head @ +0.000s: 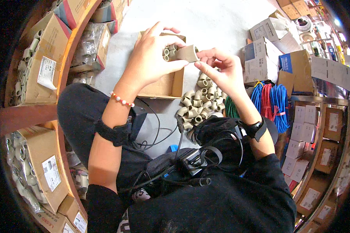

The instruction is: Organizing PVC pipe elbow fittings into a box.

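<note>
Between thumb and fingers, my left hand [153,55] holds a beige plastic pipe elbow [187,54] over an open cardboard box [178,83]. The fingertips of my right hand [221,67] are at the elbow's open end; whether they also grip it is hard to tell. Several beige fittings [169,52] stand together at the far side of the box, partly hidden by my left hand. To the right of the box, a loose heap of beige pipe elbows [202,102] lies on the pale floor, partly under my right hand.
Coils of blue cable [281,104], red cable [267,100] and green cable [231,107] lie right of the heap. Cartons [259,61] stand behind them. Wooden shelving [63,72] with boxed fittings runs along the left. Black cables [159,128] trail across my lap.
</note>
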`<state>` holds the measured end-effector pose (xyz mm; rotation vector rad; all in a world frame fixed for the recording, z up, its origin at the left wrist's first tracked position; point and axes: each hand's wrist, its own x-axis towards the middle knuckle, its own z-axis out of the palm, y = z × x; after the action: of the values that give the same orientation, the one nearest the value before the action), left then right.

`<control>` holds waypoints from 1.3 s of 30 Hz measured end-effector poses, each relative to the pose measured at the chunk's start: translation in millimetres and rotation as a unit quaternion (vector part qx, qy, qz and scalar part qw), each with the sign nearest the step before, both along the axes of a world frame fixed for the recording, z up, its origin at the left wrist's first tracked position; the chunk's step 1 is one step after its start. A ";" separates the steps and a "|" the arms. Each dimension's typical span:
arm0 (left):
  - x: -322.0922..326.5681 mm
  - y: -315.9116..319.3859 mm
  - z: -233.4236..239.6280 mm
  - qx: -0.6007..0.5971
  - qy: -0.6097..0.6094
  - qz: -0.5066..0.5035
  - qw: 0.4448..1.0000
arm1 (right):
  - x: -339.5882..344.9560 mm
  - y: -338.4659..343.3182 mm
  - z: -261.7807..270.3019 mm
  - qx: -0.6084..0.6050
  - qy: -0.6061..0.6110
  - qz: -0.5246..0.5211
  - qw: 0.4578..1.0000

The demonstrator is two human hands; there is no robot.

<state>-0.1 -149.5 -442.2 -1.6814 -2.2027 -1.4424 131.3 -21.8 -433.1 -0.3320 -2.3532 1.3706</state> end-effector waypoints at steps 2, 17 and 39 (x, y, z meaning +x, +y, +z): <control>0.4 -1.1 4.7 -0.015 0.014 0.002 1.000 | -2.6 -1.6 1.0 -0.050 -0.028 -0.008 0.998; -18.3 -9.1 15.5 0.181 -0.207 0.111 0.955 | -75.3 73.8 -212.1 0.028 -0.187 -0.152 0.970; -32.0 -60.0 36.8 -0.036 -0.140 0.154 0.977 | -116.3 42.3 -247.4 0.218 -0.437 -0.219 0.844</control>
<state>-32.1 -209.5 -405.4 -1.1365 -2.5431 -1.6104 15.0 20.5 -680.4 -1.4966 -2.8811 0.4438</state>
